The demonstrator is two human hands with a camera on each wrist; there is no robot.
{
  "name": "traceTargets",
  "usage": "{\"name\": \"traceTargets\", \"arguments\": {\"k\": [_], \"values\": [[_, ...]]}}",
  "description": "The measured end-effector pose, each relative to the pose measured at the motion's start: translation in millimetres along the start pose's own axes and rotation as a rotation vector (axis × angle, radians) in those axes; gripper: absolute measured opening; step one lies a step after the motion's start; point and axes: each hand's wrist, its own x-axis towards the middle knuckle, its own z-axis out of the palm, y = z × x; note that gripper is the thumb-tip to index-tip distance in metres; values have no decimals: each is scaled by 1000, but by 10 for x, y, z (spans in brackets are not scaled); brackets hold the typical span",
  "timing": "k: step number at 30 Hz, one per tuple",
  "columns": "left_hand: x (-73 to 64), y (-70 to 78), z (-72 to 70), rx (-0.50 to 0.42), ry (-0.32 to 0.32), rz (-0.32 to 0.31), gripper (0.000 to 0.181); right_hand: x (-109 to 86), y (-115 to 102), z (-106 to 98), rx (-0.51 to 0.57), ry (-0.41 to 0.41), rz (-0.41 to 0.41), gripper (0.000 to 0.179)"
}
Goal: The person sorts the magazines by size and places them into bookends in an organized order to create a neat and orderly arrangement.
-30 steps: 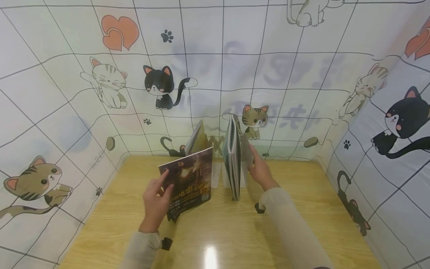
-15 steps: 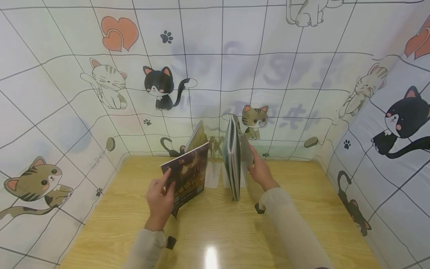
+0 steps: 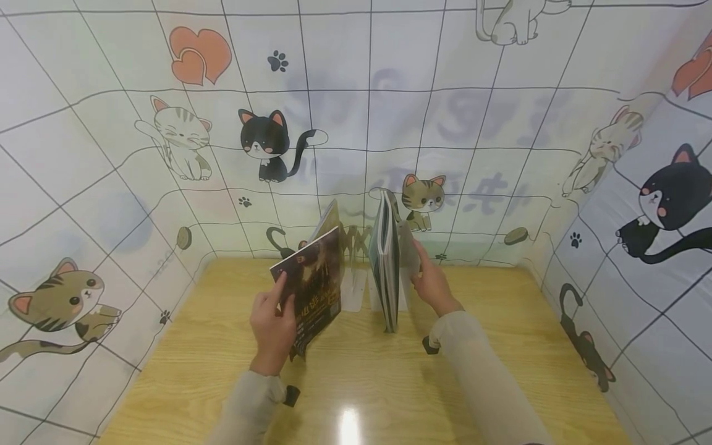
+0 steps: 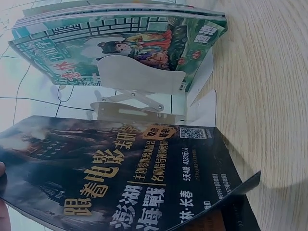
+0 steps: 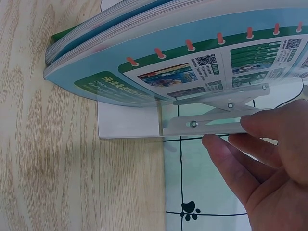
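Note:
My left hand [image 3: 272,324] pinches a dark magazine [image 3: 317,290] by its left side, index finger and thumb on the near cover. It stands tilted at the left front of a white metal expanding bookend [image 4: 139,74]; a lower corner of its cover curls in the left wrist view. My right hand [image 3: 434,285] holds the bookend's right end plate at its edge, between thumb and fingers in the right wrist view [image 5: 274,163]. Several green and blue booklets [image 3: 385,266] stand upright inside the bookend's right part.
Another thin book [image 3: 329,219] leans at the back left, partly hidden by the magazine. The wooden table [image 3: 356,371] ends at a back wall covered in cat-print cloth [image 3: 334,123], with more cloth on both sides.
My left hand has carried the magazine to the right and slightly away, and turned it more edge-on, nearer the bookend. The right hand and the upright booklets have stayed in place.

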Motion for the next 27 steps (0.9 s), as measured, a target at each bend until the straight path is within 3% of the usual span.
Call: {"name": "traceTargets", "arguments": {"k": [27], "values": [[-50,27,128,-13,46,32,52,-17,-5,7,12,2,-14,92]]}}
